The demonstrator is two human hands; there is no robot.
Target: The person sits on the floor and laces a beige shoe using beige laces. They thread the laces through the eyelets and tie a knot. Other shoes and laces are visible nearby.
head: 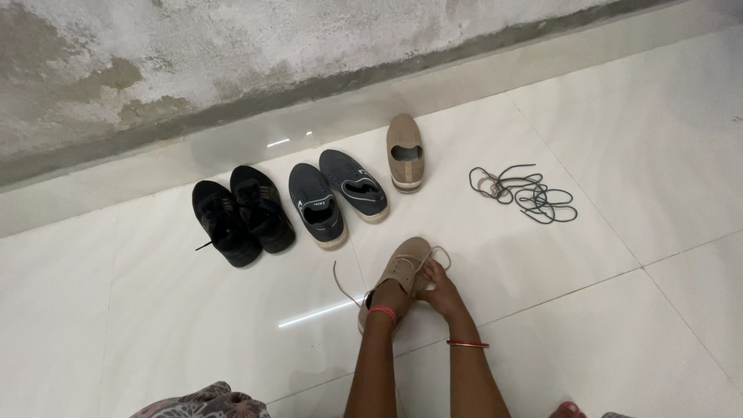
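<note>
A tan lace-up shoe (402, 262) lies on the white tiled floor in front of me. My left hand (388, 298) grips its heel end, with a pink band on that wrist. My right hand (439, 283) rests on the shoe's right side, its fingers at the tan lace (340, 280), which trails loose to the left and loops over the top. A thin red bangle circles my right forearm.
Against the rough grey wall stand a black pair of shoes (241, 212), a dark blue pair (334, 195) and the other tan shoe (405, 152), which has no lace. A heap of loose dark laces (526, 193) lies to the right. Patterned cloth (203, 401) shows at the bottom left.
</note>
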